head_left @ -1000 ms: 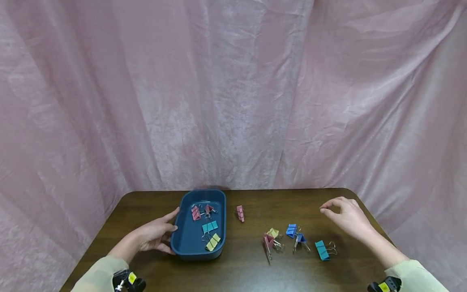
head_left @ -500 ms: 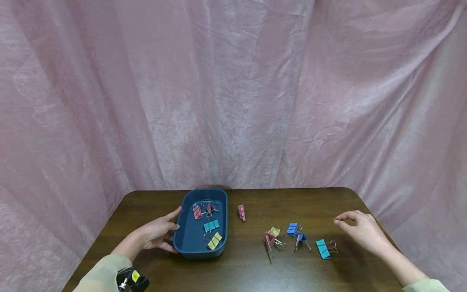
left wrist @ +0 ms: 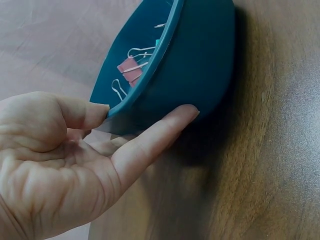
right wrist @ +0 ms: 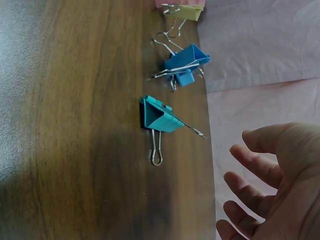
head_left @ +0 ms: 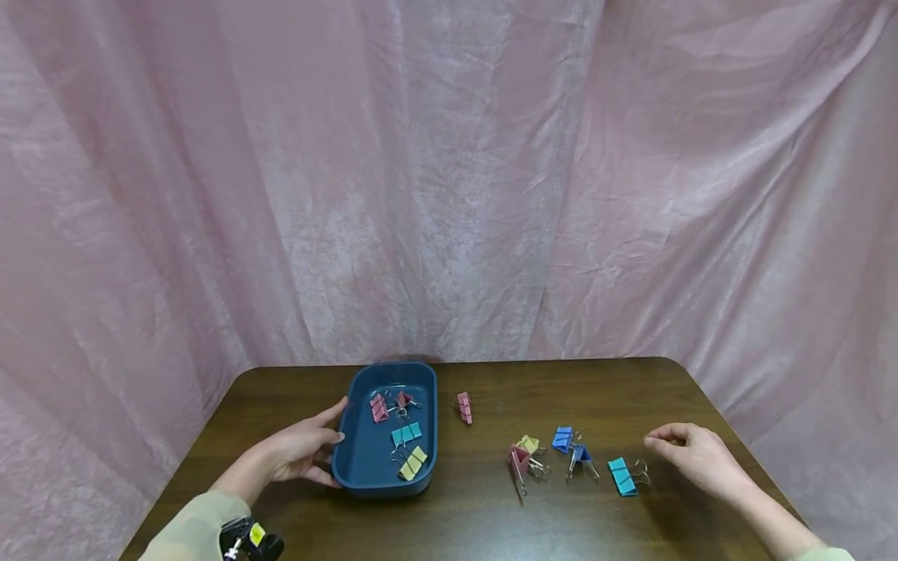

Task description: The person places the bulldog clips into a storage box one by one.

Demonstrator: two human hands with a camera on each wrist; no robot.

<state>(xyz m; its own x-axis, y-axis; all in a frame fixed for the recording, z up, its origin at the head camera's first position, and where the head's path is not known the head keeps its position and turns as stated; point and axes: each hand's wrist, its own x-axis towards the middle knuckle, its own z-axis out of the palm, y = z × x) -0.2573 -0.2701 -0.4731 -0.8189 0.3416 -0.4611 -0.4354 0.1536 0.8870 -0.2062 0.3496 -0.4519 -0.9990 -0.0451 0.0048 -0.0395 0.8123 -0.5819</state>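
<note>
A dark blue plastic box [head_left: 384, 467] stands at the left of the table, holding two pink binder clips [head_left: 379, 407], a teal binder clip [head_left: 406, 434] and a yellow binder clip [head_left: 413, 463]. My left hand [head_left: 303, 449] grips the box at its left side; in the left wrist view one fingertip is at the rim and another finger lies along the outer wall. My right hand [head_left: 701, 460] hovers over the table with loosely bent fingers and nothing in them. Nearest to it lies a teal binder clip [head_left: 623, 477], just left of the fingertips.
Two blue binder clips [head_left: 563, 439] lie touching or close together left of the teal one. Further left are a dark pink clip [head_left: 519, 458] and a yellow clip [head_left: 528, 445]. A single pink clip [head_left: 464, 407] lies right of the box. A pink curtain [head_left: 449, 195] hangs behind the table [head_left: 449, 530].
My right hand has moved right and lower toward the near side, coming beside the teal binder clip. My left hand stays on the box.
</note>
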